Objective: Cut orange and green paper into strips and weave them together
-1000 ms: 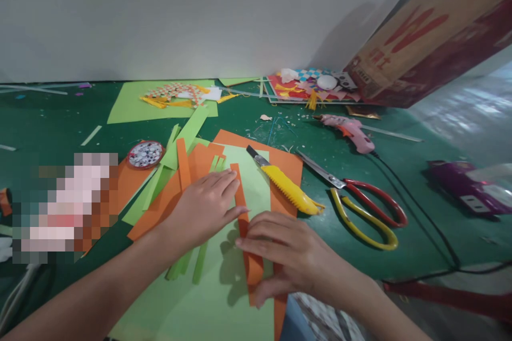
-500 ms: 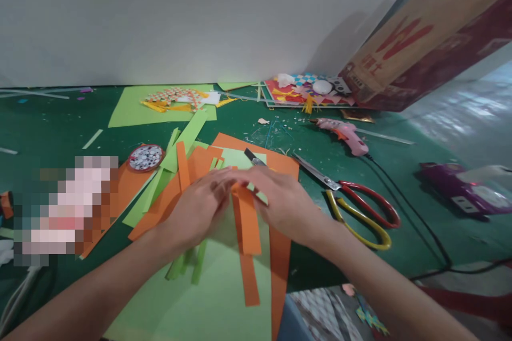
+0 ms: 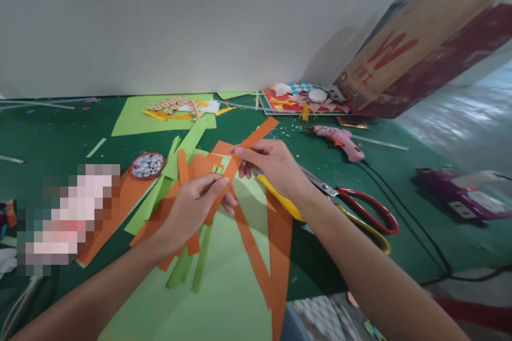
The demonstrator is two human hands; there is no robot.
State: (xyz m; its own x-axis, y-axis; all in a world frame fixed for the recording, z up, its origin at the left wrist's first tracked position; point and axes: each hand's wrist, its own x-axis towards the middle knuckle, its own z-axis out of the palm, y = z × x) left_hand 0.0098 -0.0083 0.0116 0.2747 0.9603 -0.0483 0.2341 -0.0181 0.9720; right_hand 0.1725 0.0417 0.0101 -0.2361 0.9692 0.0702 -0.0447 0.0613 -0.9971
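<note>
A narrow orange paper strip [image 3: 264, 131] runs slantwise between my two hands, its far end pointing up and right. My left hand [image 3: 196, 200] pinches its lower part between thumb and fingers. Further up, my right hand [image 3: 274, 162] grips the same strip, thumb on top. Below them lies a light green paper sheet [image 3: 236, 303] over a larger orange sheet [image 3: 282, 256]. A second orange strip [image 3: 254, 256] rests on the green sheet. Several narrow green strips [image 3: 202, 264] lie near my left wrist. A yellow utility knife [image 3: 280, 198] is partly covered by my right hand.
Red-and-yellow-handled scissors [image 3: 366, 210] lie beside my right forearm. Beyond are a pink glue gun [image 3: 340, 141] with a black cord and a purple device [image 3: 460, 194]. A round container of googly eyes [image 3: 147, 165] sits left. A paper bag [image 3: 384, 64] leans at back right.
My hands have moved apart along the orange strip. It hung toward me and now slants up to the right. The yellow knife handle has come into sight below my right hand.
</note>
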